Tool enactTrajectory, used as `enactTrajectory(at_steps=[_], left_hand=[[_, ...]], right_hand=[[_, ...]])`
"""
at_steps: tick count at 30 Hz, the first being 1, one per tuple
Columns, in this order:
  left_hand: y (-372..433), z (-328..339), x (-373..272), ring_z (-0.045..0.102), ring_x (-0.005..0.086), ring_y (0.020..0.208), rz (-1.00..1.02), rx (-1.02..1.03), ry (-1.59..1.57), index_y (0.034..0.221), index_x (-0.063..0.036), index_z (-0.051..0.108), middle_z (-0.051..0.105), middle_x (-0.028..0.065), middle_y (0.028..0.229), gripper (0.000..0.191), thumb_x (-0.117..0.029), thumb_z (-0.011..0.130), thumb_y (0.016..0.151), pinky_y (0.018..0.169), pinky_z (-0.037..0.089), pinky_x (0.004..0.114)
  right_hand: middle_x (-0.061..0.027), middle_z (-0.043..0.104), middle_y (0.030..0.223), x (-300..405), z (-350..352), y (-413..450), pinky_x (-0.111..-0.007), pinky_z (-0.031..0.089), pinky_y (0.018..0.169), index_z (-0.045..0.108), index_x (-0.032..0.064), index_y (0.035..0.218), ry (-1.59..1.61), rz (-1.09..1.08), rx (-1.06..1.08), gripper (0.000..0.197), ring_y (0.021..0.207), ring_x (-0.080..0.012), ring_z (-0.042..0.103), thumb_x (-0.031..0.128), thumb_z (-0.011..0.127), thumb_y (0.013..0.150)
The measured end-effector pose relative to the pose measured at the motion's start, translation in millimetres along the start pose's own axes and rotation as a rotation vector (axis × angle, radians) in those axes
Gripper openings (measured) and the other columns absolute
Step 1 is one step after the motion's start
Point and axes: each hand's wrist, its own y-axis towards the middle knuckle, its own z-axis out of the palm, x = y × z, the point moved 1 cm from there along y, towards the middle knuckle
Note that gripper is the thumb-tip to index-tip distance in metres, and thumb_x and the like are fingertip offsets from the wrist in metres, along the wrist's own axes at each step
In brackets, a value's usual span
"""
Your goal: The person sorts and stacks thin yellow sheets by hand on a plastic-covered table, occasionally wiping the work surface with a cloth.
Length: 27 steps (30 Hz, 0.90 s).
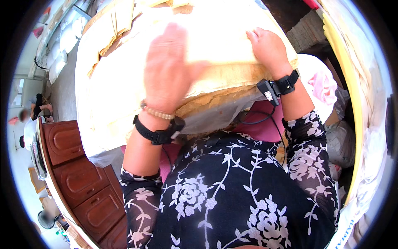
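A pale yellow sheet of material (217, 46), overexposed and perhaps cloth or paper, lies over the work surface in front of me. My left hand (169, 68), slightly blurred, is over it palm down with the thumb spread; whether it touches the sheet is unclear. My right hand (269, 46) has its fingers curled at the sheet's right part, with thumb and forefinger together; whether the sheet is pinched between them cannot be told. Folded yellow pieces (118, 21) lie at the upper left. Clear plastic film (214, 119) hangs below the near edge.
Reddish-brown wooden cabinet doors (73, 162) stand at the lower left. A black cable (276, 124) hangs from the device on my right wrist. White and pink cloth (323, 84) and plastic bags (340, 143) are at the right. Other people are at the far left.
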Motion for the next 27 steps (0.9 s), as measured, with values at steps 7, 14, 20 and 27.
enactTrajectory(at_steps=[7,14,20,27], left_hand=[[-6.7,26.5,-20.7,0.028,0.0409,0.148,0.063,0.414,-0.182,0.149,-0.0187,0.046,0.038,0.0105,0.159,0.081,-0.068,0.060,0.086,0.119,0.021,0.057],[-7.5,13.5,10.1,0.034,0.0384,0.145,0.077,0.454,-0.200,0.146,-0.0175,0.050,0.043,0.0114,0.155,0.070,-0.055,0.065,0.089,0.117,0.027,0.053],[-1.3,15.0,57.7,0.064,0.0289,0.109,0.264,0.300,-0.112,0.118,-0.0121,0.064,0.066,0.0074,0.120,0.035,-0.014,0.066,0.083,0.083,0.054,0.037],[6.3,0.3,143.0,0.067,0.0126,0.072,-0.274,0.372,-0.625,0.112,-0.0097,0.070,0.071,0.0012,0.085,0.019,-0.016,0.066,0.095,0.064,0.053,0.029]], right_hand=[[-0.0190,0.071,0.102,25.7,-27.9,-1.4,-0.050,0.052,0.082,0.068,0.0059,0.105,-0.013,0.137,0.094,0.029,0.093,-0.0385,0.067,0.031,0.058,0.096],[-0.0137,0.041,0.156,53.4,-24.0,-36.5,-0.051,0.029,0.116,0.051,0.0147,0.145,-0.018,-0.474,0.161,0.066,0.144,-0.0399,0.035,0.046,0.065,0.089],[-0.0167,0.048,0.149,50.3,-37.6,-27.9,-0.045,0.034,0.115,0.053,0.0097,0.142,0.083,-0.470,0.165,0.065,0.139,-0.0393,0.042,0.034,0.071,0.085],[-0.0134,0.072,0.118,5.1,-52.1,-47.1,-0.032,0.047,0.101,0.066,-0.0012,0.123,0.625,0.100,-0.200,0.029,0.114,-0.0243,0.066,0.000,0.061,0.094]])
